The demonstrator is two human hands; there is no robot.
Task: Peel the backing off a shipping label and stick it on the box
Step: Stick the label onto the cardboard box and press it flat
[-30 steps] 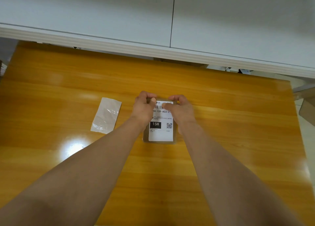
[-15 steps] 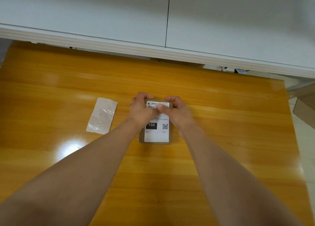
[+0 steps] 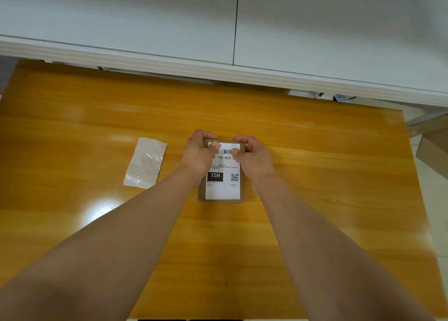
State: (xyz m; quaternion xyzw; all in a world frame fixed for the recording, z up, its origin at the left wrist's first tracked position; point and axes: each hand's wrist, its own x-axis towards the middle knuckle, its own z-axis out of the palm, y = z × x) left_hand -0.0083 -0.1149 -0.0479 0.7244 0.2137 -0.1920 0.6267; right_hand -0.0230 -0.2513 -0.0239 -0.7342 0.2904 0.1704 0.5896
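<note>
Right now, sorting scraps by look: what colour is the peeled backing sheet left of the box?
Pale, glossy greyish-white backing sheet, clearest in the head view.

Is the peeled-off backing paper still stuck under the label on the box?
No, the backing lies by itself on the table, to the left of the box, apart from the label.

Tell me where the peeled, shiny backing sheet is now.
In the head view, the crinkled translucent backing sheet lies flat on the orange wooden table, left of the left hand and the labelled brown box.
</note>
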